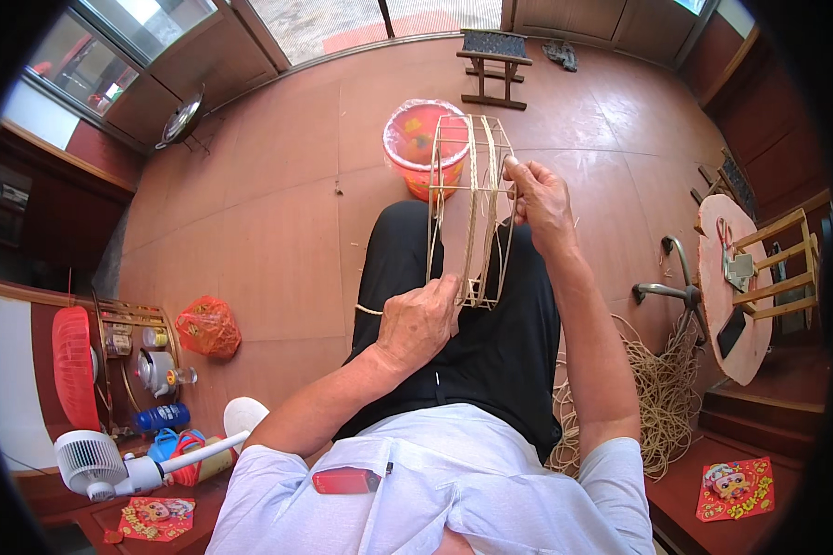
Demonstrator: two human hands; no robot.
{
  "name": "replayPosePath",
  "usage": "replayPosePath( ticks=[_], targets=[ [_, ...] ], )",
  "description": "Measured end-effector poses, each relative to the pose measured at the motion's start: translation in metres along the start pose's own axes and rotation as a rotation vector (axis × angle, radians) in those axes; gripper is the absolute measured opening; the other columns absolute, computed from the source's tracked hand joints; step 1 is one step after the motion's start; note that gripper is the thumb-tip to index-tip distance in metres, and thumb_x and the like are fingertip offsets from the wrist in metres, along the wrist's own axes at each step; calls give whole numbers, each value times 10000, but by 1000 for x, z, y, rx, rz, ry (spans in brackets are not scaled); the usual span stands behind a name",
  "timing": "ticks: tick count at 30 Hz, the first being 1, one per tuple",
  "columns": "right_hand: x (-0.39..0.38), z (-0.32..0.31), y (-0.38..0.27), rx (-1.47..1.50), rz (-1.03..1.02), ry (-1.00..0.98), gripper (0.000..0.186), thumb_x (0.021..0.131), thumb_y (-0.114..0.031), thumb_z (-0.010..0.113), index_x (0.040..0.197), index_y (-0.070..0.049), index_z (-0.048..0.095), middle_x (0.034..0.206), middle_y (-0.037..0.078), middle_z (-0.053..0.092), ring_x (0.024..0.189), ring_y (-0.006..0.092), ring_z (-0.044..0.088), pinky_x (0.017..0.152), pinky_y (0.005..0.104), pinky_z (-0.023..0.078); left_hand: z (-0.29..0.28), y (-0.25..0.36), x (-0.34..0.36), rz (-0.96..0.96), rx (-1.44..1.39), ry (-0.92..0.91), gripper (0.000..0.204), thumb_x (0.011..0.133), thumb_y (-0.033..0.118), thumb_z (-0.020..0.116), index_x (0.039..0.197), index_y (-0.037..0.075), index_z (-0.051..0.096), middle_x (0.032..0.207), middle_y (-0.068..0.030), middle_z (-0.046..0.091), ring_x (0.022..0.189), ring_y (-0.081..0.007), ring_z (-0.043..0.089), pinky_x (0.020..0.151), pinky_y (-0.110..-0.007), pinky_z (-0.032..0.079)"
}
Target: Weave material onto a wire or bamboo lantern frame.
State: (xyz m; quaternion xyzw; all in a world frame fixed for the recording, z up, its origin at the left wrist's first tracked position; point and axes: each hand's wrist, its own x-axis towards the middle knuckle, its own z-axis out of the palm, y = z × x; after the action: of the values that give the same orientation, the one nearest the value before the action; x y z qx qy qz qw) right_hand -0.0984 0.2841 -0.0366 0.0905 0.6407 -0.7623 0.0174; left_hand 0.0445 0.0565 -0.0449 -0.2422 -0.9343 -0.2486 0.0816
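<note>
Above my lap stands a light, open frame (473, 199) of thin pale rods, with braided pale cord running lengthwise along its middle. My left hand (415, 324) is closed on the frame's near left end; its fingertips are partly hidden. Near the far right edge, my right hand (541, 199) pinches a rod between thumb and fingers. A short pale strand (368, 310) sticks out to the left of my left hand. Beyond the frame, partly behind it, is a red bucket (405, 176) lined with clear plastic. A loose heap of pale cord (652, 398) lies on the floor at my right.
At right, a wood-slab table (745, 356) holds red scissors (724, 231), a dark flat object (732, 333) and a slatted wooden frame (787, 259). A metal-legged base (685, 293) stands beside it. A folding stool (495, 69) is far ahead. At left are a red bag (208, 328) and a white fan (91, 464).
</note>
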Motion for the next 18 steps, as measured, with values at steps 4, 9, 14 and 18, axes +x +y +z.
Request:
replayPosePath(
  ticks=[4, 9, 14, 18],
  targets=[
    [-31, 4, 9, -74, -176, 91, 266, 1095, -280, 734, 1026, -25, 707, 763, -27, 608, 577, 49, 545, 509, 233, 473, 10, -3, -14, 28, 6, -9, 279, 980, 16, 683, 1256, 42, 655, 867, -126, 702, 768, -293, 754, 653, -426, 600],
    [-112, -6, 40, -269, -238, 149, 192, 1109, -203, 710, 1122, -11, 706, 900, 28, 692, 711, 81, 633, 619, 260, 525, 14, -3, -36, 105, 102, 18, 320, 963, 29, 707, 1278, 21, 653, 803, -91, 621, 677, -263, 691, 611, -396, 559],
    [-148, -3, 45, -687, -389, 89, 154, 1105, -148, 692, 1142, 2, 699, 915, 129, 717, 736, 238, 703, 676, 366, 565, 11, 4, -43, 132, 43, 15, 335, 951, 28, 724, 1280, 19, 659, 787, -82, 606, 644, -244, 671, 589, -381, 541],
    [-141, -4, 45, -783, -387, 67, 116, 1101, -119, 675, 1071, -8, 678, 895, 172, 696, 766, 361, 709, 694, 452, 561, -1, 26, -40, 152, -72, 37, 302, 955, 8, 731, 1252, 18, 677, 774, -86, 607, 626, -242, 670, 576, -380, 540]
  ],
)
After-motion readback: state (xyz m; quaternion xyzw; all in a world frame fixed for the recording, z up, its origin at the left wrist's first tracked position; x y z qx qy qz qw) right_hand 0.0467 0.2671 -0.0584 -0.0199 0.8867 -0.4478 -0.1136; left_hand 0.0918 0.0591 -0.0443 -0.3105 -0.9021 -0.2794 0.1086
